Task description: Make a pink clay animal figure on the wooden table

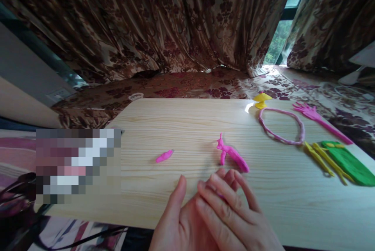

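Observation:
My left hand (183, 214) is turned palm up at the near edge of the table, its thumb apart. Across its palm and fingers lies my right hand (234, 212), fingers pressed down. A sliver of pink modelling clay (220, 195) shows between the two hands; its shape is hidden. Just beyond my fingertips lies a pink clay figure (234, 157) with a long body, a leg and thin horn-like tips on its head. Farther left is a small pink clay piece (164, 156) with a darker tip.
At the table's (175, 118) right stand or lie a yellow clay mushroom-like shape (261, 100), a pink clay ring (301, 126), a pink clay hand on a stem (325, 120), yellow clay tools (322, 159) and a green clay slab (354, 163). A blurred-out object (79, 165) is at left.

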### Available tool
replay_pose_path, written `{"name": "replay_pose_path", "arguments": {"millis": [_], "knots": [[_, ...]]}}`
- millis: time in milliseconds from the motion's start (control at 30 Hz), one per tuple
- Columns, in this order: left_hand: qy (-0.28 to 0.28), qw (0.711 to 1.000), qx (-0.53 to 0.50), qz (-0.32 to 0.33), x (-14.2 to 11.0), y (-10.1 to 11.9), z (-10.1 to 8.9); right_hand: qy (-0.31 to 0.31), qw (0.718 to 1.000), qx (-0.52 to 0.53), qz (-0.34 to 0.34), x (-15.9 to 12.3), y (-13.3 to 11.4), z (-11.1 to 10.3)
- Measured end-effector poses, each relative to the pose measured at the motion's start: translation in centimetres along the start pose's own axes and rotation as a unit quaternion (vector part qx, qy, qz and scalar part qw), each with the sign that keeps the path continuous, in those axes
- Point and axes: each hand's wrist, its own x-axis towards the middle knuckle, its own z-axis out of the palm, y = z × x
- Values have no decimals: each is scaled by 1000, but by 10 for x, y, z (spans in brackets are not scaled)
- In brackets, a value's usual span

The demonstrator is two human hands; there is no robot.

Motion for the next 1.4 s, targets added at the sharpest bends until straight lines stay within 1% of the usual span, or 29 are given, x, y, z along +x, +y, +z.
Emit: {"name": "replay_pose_path", "arguments": {"millis": [33, 100, 167, 200, 300, 333, 367, 400, 433, 467, 567, 633, 667, 733, 800, 867, 933, 1033, 1100, 1167, 1233, 1300, 1400], "knots": [[4, 1000, 7, 1, 1, 0, 0, -1, 1000, -2, -4, 1, 0, 0], [29, 999, 24, 10, 4, -3, 0, -21, 999, 1, 44, 3, 0, 0], [72, 995, 60, 34, 7, -7, 0, -29, 995, 19, 90, 5, 0, -2], [93, 991, 80, 48, 8, -8, 0, -24, 995, 31, 94, 7, 1, -3], [140, 978, 128, 85, 10, -9, 1, -5, 995, 69, 78, 11, 8, -12], [151, 974, 141, 95, 9, -8, 1, -16, 993, 78, 88, 12, 14, -16], [164, 968, 156, 108, 9, -6, 1, -20, 988, 81, 131, 14, 21, -21], [183, 959, 177, 126, 8, -4, 1, -10, 978, 81, 193, 15, 31, -24], [204, 946, 202, 148, 6, -2, 1, 10, 970, 80, 231, 16, 41, -27], [222, 932, 230, 173, 5, 0, 1, 10, 963, 75, 259, 18, 52, -28], [260, 870, 338, 249, 3, 4, 2, -78, 948, 80, 297, 22, 77, -22], [272, 824, 403, 290, 4, 6, 2, -131, 939, 83, 308, 25, 85, -14], [280, 805, 426, 305, 4, 7, 3, -148, 936, 83, 308, 27, 85, -11], [292, 778, 454, 321, 7, 8, 3, -163, 935, 86, 304, 30, 83, -7], [296, 763, 468, 334, 10, 9, 2, -151, 935, 96, 305, 32, 79, -5], [291, 750, 483, 345, 14, 8, 0, -113, 936, 113, 313, 34, 73, -6], [282, 731, 513, 351, 18, 8, -2, -67, 936, 131, 320, 33, 67, -7], [259, 685, 581, 355, 24, 8, -5, -19, 936, 144, 321, 31, 57, -6], [239, 652, 616, 371, 27, 10, -5, 5, 938, 147, 315, 30, 51, -5], [225, 628, 633, 393, 29, 11, -5, 15, 940, 157, 301, 30, 45, -4], [222, 611, 639, 411, 31, 13, -5, 3, 941, 178, 286, 31, 41, -4], [223, 600, 643, 421, 32, 14, -6, -11, 940, 197, 280, 32, 37, -4], [229, 598, 643, 420, 32, 15, -7, -5, 941, 197, 276, 33, 34, -4]]}}
